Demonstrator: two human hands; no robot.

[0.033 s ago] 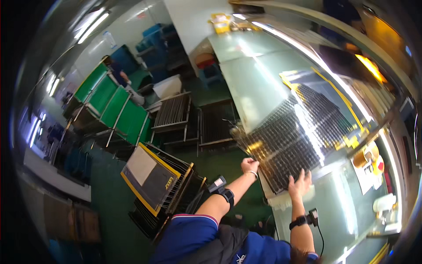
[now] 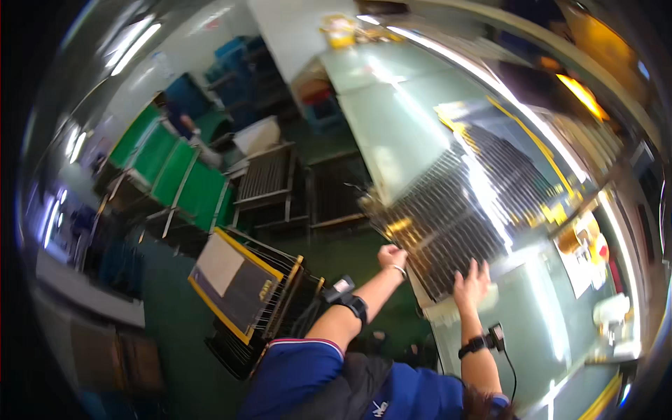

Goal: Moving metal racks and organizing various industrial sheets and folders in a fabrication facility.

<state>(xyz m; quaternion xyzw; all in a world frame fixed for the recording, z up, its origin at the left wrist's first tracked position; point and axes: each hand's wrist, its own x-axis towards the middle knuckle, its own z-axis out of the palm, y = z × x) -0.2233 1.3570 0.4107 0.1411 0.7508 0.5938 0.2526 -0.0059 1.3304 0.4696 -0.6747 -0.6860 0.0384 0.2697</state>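
Observation:
A dark sheet [image 2: 448, 231] with a close pattern of rows lies on the pale green worktable, blurred and crossed by bright reflections. At its left edge, my left hand [image 2: 392, 257] is closed with the fingers curled in; whether it pinches the sheet's edge cannot be made out. My right hand [image 2: 472, 285] is open, fingers spread, at the sheet's near edge. Beyond this sheet, a second dark panel with a yellow border [image 2: 514, 143] lies partly covered. Each of my forearms wears a black strap with a small device.
Left of me stands a rack [image 2: 280, 308] topped by a yellow-edged dark panel [image 2: 241, 287]. Farther off are green panels [image 2: 171, 164], dark slatted racks [image 2: 266, 175] and a person [image 2: 183, 126]. Tape rolls [image 2: 577, 238] lie at the table's right side, under a bright light strip.
The whole view has shifted slightly, so everything appears a little farther left, with more blur on the sheet. Both hands keep nearly the same place against the sheet.

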